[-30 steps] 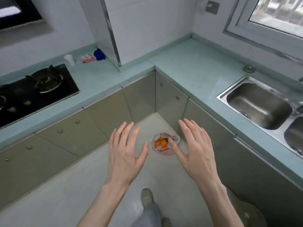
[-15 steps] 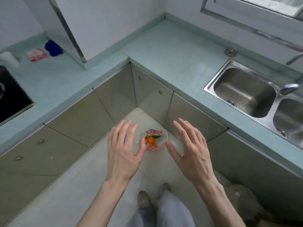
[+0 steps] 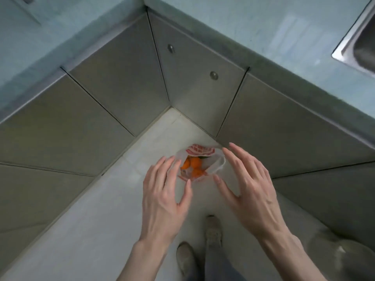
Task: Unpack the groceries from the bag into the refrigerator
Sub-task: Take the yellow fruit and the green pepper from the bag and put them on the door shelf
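1. I am looking straight down into the corner of the kitchen, where one bag [image 3: 199, 164] is standing on the pale floor [image 3: 101, 220], close to the corner where the cabinet doors [image 3: 121, 82] are meeting.
2. The bag is of thin clear plastic and its mouth is facing up to me. It is looking nearly round from above, so I cannot tell a long axis.
3. Inside I am counting about three orange fruits [image 3: 192, 164]; their edges are blurred, so the count is not sure. One red-and-white patterned piece [image 3: 200, 150] is lying at the far rim of the bag.
4. My left hand [image 3: 164, 195] is hanging over the near left side of the bag, fingers spread wide, holding nothing.
5. My right hand [image 3: 249, 187] is hanging over the right side, also spread wide and empty.
6. Whether the fingertips are touching the plastic, I cannot tell.
7. Two shoes [image 3: 212, 230] are showing under my hands.
8. The green worktop [image 3: 263, 27] is running around the corner, and one steel sink [image 3: 357, 45] is sitting at the right edge.
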`<state>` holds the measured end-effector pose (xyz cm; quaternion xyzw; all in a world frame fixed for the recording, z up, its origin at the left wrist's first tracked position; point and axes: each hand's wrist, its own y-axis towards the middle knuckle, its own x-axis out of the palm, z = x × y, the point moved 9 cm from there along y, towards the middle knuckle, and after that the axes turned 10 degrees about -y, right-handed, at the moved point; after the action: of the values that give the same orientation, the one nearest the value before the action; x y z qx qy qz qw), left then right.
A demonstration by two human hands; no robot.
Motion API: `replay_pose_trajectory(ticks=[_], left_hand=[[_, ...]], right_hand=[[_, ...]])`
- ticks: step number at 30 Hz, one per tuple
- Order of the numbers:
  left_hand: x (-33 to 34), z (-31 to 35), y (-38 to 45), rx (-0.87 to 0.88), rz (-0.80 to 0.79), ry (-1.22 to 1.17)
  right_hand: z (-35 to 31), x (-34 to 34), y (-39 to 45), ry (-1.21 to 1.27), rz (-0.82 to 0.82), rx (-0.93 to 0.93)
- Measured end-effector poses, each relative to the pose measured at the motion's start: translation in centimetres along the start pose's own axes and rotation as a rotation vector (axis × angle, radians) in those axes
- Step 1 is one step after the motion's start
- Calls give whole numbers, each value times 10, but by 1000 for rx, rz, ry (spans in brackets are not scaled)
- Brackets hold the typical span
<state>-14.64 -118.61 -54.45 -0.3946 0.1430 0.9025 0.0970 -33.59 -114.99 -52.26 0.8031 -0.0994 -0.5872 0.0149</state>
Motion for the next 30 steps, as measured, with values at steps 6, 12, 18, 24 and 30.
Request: replay_pose_trajectory(ticks=[6,12,18,24,30], left_hand=[[117,-95,1,-51,-42,-15],[209,-167,-7,-48,-47,-51],[283,-235,-2,-11,-91,-29],[341,-282,13,64,-171,-44],[386,-320,29,58,-324,89]], right_hand=[[55,124,19,-47,-63,-46],[83,237,27,-69,-67,-111],[110,338,36,-34,-78,-158],[131,425,44,23,-126,-163],[149,493,53,7,-225,-96]])
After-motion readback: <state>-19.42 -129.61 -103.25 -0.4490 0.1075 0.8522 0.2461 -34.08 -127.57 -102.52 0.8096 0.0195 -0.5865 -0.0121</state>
